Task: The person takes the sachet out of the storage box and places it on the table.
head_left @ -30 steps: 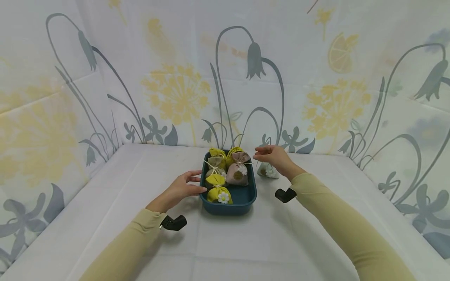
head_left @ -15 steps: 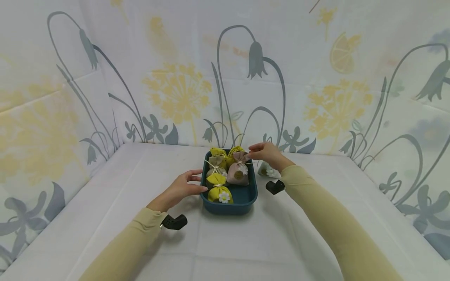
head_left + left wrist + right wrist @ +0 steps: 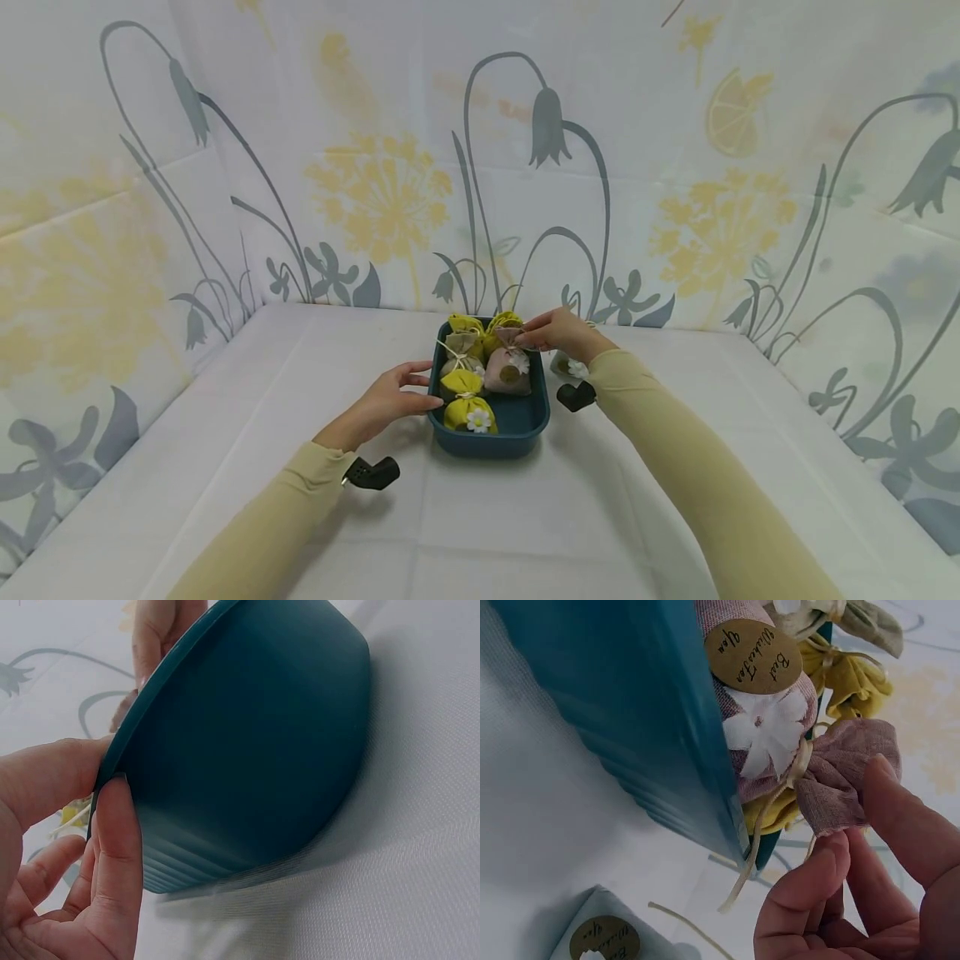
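Observation:
A dark teal plastic bin (image 3: 487,447) holds several small drawstring pouches. My left hand (image 3: 384,405) pinches its left rim between thumb and finger; the left wrist view shows the rim (image 3: 161,679) between them. My right hand (image 3: 564,332) pinches the gathered top of a dusty pink pouch (image 3: 507,375) at the bin's right side. That pouch carries a white flower (image 3: 763,724) and a round brown label (image 3: 754,656), and its base sits inside the bin. A yellow pouch (image 3: 470,414) with a daisy lies front left, a beige pouch (image 3: 462,354) behind it.
Further yellow pouches (image 3: 466,324) stand at the bin's back end. A pale grey-green pouch (image 3: 592,922) with a label lies on the white cloth just right of the bin, partly hidden by my right arm. A printed curtain (image 3: 480,167) rises behind.
My right hand has moved left from above the pale pouch to the pink pouch and taken hold of its top. The left hand stays at the bin's rim.

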Demonstrator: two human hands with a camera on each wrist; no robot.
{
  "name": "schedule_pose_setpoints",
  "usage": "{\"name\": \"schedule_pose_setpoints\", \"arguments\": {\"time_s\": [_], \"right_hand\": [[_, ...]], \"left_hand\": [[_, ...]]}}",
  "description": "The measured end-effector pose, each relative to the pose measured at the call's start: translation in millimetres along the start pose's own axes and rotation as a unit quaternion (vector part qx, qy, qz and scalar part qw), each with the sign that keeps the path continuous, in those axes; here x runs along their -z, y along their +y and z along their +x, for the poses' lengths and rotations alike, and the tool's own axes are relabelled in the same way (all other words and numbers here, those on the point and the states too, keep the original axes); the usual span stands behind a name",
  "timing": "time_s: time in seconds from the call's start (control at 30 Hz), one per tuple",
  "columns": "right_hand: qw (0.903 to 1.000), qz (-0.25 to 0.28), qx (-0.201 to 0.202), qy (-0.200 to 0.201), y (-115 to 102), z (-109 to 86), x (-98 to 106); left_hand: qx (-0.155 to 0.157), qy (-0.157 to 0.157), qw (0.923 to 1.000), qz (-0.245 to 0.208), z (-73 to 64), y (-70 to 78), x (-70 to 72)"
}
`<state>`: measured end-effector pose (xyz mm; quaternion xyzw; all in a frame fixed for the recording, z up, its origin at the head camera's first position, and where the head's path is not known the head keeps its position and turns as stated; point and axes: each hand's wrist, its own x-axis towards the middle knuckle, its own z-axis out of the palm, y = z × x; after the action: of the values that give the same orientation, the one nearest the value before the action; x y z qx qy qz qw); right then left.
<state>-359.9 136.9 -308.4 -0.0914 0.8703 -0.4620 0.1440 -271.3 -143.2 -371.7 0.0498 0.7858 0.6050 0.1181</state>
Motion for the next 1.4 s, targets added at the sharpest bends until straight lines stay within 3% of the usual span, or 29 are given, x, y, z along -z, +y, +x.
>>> {"name": "schedule_pose_setpoints", "arguments": {"time_s": [0.23,0.4,0.67,1.03,1.4], "right_hand": [[1.0000,-0.004,0.002,0.002,-1.0,0.2,-2.8],[0.9993,-0.034,0.009,0.011,-1.1,-4.1,-2.3],[0.9995,-0.011,0.030,0.002,-1.5,-22.5,-7.2],[0.9968,-0.036,0.060,0.038,4.1,-42.2,-20.7],[0.9903,-0.003,0.114,0.079,0.5,-63.8,-26.1]], "left_hand": [[0.000,-0.001,1.0000,0.003,-1.6,2.1,-0.3],[0.002,0.001,1.0000,0.001,-1.1,1.3,-0.4],[-0.005,-0.005,1.0000,-0.001,-1.4,0.5,0.8],[0.001,0.000,1.0000,-0.004,-2.8,1.2,-1.2],[0.000,-0.002,1.0000,0.001,-2.0,0.1,-1.0]]}}
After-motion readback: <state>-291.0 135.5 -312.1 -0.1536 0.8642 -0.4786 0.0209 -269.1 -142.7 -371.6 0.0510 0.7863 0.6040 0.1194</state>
